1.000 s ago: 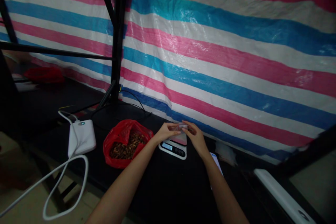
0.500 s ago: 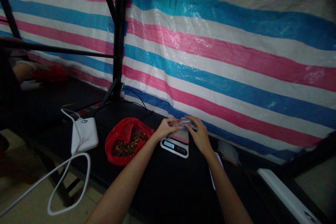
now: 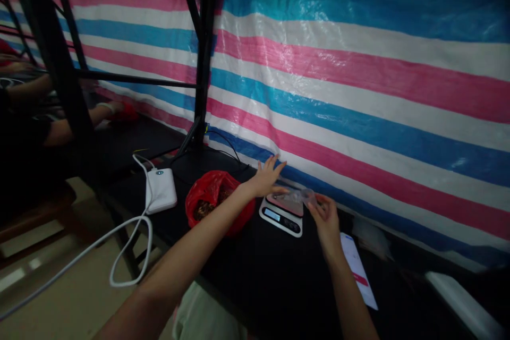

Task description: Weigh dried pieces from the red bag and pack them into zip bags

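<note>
My right hand point(image 3: 325, 215) pinches a clear plastic bag point(image 3: 306, 196) by its right end, above the back of a small white digital scale point(image 3: 281, 217). The bag looks see-through and crumpled, and what it holds cannot be made out. With fingers spread, my left hand point(image 3: 266, 179) hovers at the scale's back left; its thumb is close to the bag's left end, and whether they touch is unclear. A red plastic bag point(image 3: 245, 217) of small brown pieces point(image 3: 204, 208) stands open left of the scale, partly behind my left forearm. The scale's display is lit, its digits unreadable.
A white power bank point(image 3: 161, 191) with a white cable point(image 3: 149, 255) lies at the left. Right of my right forearm are a lit phone point(image 3: 358, 271), clear plastic point(image 3: 370, 236) and a white object point(image 3: 462, 303). Another person's arm point(image 3: 95, 115) shows beyond the black frame point(image 3: 205, 58).
My left hand has let go of the clear plastic bag and spread its fingers. My right hand still holds the bag. The view has swung left, showing more of the neighbouring person.
</note>
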A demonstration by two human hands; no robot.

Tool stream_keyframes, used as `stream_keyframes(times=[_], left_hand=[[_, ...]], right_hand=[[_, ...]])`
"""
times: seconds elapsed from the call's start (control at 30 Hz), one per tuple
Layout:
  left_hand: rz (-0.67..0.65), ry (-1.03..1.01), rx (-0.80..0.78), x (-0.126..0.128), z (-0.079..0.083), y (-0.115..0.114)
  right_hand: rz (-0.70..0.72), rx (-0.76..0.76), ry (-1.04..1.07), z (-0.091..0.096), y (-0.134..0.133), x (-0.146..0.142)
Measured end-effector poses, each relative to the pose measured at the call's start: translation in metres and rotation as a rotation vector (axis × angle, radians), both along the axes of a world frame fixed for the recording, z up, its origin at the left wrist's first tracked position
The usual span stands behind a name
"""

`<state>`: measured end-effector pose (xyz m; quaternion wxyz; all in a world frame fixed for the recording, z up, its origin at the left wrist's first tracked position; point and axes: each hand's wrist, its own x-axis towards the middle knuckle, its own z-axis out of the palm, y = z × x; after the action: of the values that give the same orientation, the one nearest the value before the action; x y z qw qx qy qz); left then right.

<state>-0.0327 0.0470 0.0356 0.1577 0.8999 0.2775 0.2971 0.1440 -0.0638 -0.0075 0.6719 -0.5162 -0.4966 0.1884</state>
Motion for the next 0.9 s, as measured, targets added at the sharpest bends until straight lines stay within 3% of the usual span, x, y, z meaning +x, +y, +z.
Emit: stream_keyframes(times=[0.1, 0.2, 0.27, 0.33, 0.47, 0.57, 0.67, 0.9], left_hand=[[0.078, 0.093, -0.008, -0.082, 0.002, -0.010], [0.192, 0.238, -0.158, -0.159, -0.007, -0.017], [0.273, 0.235, -0.188, -0.195, -0.015, -0.019], [0.316, 0.174, -0.178, -0.214, -0.023, -0.021], [0.341, 0.037, -0.207, -0.217, -0.032, -0.032], [0.468, -0.161, -0.227, -0.206, -0.041, -0.047], [0.585, -0.419, -0.266, -0.193, -0.057, -0.064], [0.686, -0.865, -0.478, -0.169, -0.096, -0.083]], right_hand=[[0.200, -0.015, -0.169, 0.013, 0.008, -0.041], [0.369, -0.028, -0.420, 0.024, 0.016, -0.093], [0.431, -0.013, -0.599, 0.027, 0.020, -0.125], [0.467, -0.039, -0.779, 0.027, 0.024, -0.148], [0.391, -0.132, -1.039, 0.023, 0.028, -0.162], [0.333, -0.160, -1.125, 0.022, 0.029, -0.157], [0.338, -0.161, -1.189, 0.023, 0.029, -0.150], [0.358, -0.252, -1.371, 0.027, 0.027, -0.156]])
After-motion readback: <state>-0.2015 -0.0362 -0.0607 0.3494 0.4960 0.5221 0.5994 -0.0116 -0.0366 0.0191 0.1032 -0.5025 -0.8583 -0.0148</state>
